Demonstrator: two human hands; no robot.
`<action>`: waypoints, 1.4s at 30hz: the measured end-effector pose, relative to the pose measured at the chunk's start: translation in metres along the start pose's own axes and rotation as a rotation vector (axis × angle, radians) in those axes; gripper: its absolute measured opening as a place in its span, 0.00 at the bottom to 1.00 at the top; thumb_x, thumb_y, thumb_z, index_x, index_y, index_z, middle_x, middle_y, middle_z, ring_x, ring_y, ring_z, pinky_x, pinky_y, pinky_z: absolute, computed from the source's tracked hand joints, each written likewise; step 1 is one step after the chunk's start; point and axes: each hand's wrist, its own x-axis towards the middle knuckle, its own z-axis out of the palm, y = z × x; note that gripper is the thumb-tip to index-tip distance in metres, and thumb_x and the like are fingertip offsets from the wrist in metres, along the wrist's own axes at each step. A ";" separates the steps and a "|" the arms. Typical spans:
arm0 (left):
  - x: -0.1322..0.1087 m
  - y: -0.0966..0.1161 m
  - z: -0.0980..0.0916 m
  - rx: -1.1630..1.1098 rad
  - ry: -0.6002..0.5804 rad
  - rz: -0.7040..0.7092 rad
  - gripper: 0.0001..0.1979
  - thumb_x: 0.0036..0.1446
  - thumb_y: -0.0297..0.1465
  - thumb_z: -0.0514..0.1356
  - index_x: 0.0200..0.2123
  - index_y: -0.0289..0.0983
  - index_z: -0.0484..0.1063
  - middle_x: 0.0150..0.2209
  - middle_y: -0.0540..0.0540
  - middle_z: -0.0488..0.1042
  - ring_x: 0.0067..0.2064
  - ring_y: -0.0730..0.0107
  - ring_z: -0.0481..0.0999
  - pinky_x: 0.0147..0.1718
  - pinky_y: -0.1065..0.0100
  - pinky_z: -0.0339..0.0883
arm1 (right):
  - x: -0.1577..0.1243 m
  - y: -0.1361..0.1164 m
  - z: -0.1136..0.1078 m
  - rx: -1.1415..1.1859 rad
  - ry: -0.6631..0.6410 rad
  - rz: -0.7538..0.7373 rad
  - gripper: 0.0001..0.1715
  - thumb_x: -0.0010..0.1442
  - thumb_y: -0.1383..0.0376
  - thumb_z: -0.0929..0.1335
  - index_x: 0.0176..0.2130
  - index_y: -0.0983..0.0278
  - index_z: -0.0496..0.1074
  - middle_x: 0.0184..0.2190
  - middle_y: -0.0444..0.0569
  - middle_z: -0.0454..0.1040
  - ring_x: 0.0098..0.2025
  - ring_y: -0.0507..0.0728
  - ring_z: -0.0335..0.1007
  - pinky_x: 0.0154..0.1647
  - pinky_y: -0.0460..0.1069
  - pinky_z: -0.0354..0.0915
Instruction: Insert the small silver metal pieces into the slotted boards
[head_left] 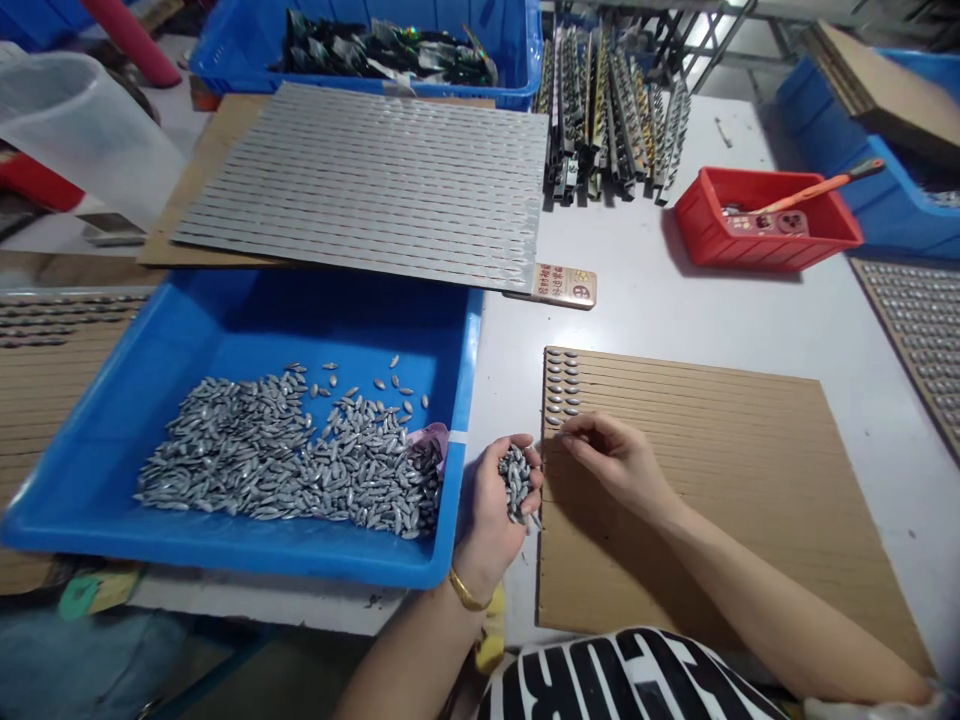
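Observation:
My left hand [501,495] is cupped around a handful of small grey spindle-shaped pieces [517,482], palm up, between the blue tray and the brown board. Over the left edge of the grooved brown board [697,500], my right hand [611,455] is closed in a pinch. A small grey piece seems to be at its fingertips, mostly hidden by them. Just beyond those fingers, two short columns of the same pieces [563,385] lie in the board's grooves. Many more loose pieces [247,450] are heaped in the large blue tray [300,558] on the left.
A grey slatted sheet [375,180] on a brown board overlaps the tray's far edge. Behind it stands a blue bin [517,50] of dark packets. Bundled metal strips [600,110] lie at the back. A red box [765,245] holds an orange-handled tool [821,187]. Filled board [919,340] lies far right.

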 end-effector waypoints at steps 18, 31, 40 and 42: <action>-0.001 0.010 -0.003 -0.280 -0.058 -0.092 0.06 0.55 0.31 0.56 0.33 0.34 0.68 0.26 0.48 0.67 0.21 0.79 0.64 0.11 0.80 0.48 | 0.005 0.018 0.016 -0.576 0.037 -0.238 0.11 0.63 0.69 0.61 0.35 0.62 0.73 0.32 0.49 0.70 0.30 0.52 0.67 0.30 0.45 0.63; -0.001 0.009 -0.008 -0.383 -0.109 -0.074 0.07 0.59 0.30 0.52 0.31 0.34 0.67 0.26 0.48 0.66 0.22 0.78 0.63 0.12 0.80 0.48 | 0.003 -0.016 0.033 -0.831 -0.240 -0.256 0.11 0.58 0.71 0.65 0.40 0.59 0.73 0.37 0.51 0.73 0.39 0.57 0.66 0.26 0.46 0.54; -0.006 0.013 -0.001 -0.416 -0.034 -0.179 0.07 0.58 0.30 0.56 0.35 0.33 0.71 0.30 0.45 0.71 0.27 0.73 0.71 0.19 0.77 0.63 | -0.015 0.002 -0.009 0.033 -0.088 0.119 0.07 0.60 0.63 0.65 0.36 0.64 0.71 0.30 0.47 0.74 0.30 0.53 0.69 0.31 0.47 0.64; -0.010 0.012 0.004 -0.441 -0.038 -0.217 0.08 0.57 0.31 0.57 0.37 0.33 0.72 0.33 0.43 0.73 0.32 0.69 0.74 0.27 0.72 0.71 | -0.016 0.007 -0.016 0.031 -0.053 0.143 0.08 0.60 0.61 0.66 0.35 0.64 0.72 0.30 0.47 0.75 0.30 0.54 0.69 0.30 0.47 0.65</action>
